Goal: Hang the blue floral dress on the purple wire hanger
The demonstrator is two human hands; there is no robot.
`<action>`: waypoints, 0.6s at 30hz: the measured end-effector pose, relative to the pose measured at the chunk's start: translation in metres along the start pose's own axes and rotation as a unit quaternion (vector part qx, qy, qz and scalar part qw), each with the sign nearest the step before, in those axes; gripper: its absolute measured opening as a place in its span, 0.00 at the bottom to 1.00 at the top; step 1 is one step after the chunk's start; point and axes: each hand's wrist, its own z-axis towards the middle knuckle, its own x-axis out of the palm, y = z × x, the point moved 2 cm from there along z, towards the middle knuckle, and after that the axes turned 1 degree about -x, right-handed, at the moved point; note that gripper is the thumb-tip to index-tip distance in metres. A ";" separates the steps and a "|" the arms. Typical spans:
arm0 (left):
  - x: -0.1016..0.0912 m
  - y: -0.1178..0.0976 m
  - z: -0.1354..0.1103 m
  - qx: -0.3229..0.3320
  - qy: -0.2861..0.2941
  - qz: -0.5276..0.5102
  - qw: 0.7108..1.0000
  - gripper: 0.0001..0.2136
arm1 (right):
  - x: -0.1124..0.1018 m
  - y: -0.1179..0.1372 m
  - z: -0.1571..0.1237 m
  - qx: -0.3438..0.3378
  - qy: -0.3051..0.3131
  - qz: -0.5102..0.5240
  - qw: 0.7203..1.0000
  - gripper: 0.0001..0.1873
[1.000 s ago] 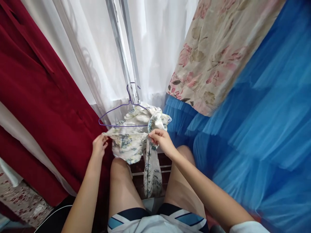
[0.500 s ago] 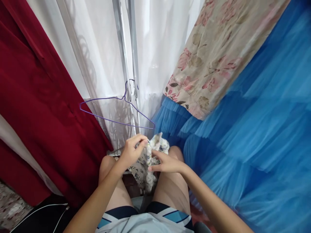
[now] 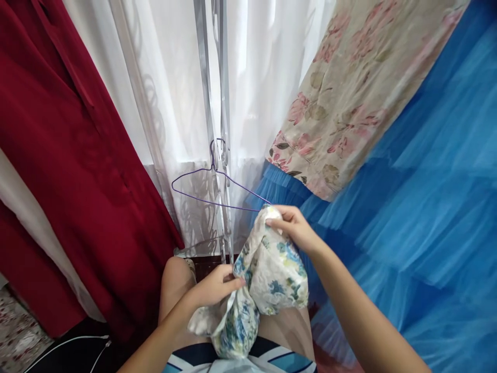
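A white garment with a blue, green and yellow floral print (image 3: 277, 277) hangs bunched over my lap. My right hand (image 3: 293, 225) pinches its top at the right end of a purple wire hanger (image 3: 202, 201), and the cloth covers that hanger tip. Lower and to the left, my left hand (image 3: 219, 285) has thumb and fingers closed on the garment's edge. The left arm of the hanger is bare, and its hook sits on a grey metal stand (image 3: 225, 103). The garment's exact kind is hard to tell from its folds.
Dark red cloth (image 3: 89, 171) hangs on the left. A white curtain (image 3: 171, 77) is behind the stand. To the right hang a beige floral cloth (image 3: 341, 114) and tiered blue tulle (image 3: 407, 223). A white cable (image 3: 70, 339) lies at the lower left.
My right hand has moved up to the hanger's right end with part of the garment. My left hand has come lower, and the garment is spread wider. The hanger appears farther right and tilted.
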 end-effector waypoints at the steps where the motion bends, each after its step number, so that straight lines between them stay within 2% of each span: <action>1: -0.004 -0.002 -0.003 0.012 -0.027 -0.002 1.000 0.15 | -0.012 0.006 0.012 -0.027 -0.024 -0.022 0.999 0.10; 3: -0.016 -0.014 -0.007 0.047 -0.088 0.003 0.995 0.14 | -0.031 0.014 0.041 -0.064 -0.069 -0.040 0.995 0.08; 5: -0.033 -0.032 -0.009 0.065 -0.127 0.026 0.989 0.15 | -0.038 0.014 0.074 -0.059 -0.078 -0.024 0.995 0.09; 7: -0.051 -0.047 -0.011 0.064 -0.147 0.051 0.986 0.16 | -0.030 0.010 0.104 -0.028 -0.038 -0.003 0.999 0.13; 9: -0.069 -0.054 -0.015 0.051 -0.155 0.083 0.983 0.13 | -0.012 0.004 0.124 0.012 0.036 -0.006 0.999 0.17; 12: -0.100 -0.049 -0.028 0.035 -0.161 0.160 0.973 0.09 | 0.011 -0.001 0.132 0.023 0.113 -0.036 0.993 0.23; 15: -0.137 -0.035 -0.046 0.022 -0.158 0.293 0.943 0.06 | 0.015 0.001 0.128 -0.024 0.100 -0.074 0.992 0.25; 18: -0.179 -0.028 -0.056 0.024 -0.148 0.432 0.889 0.11 | 0.008 0.009 0.127 -0.071 0.098 -0.134 0.984 0.23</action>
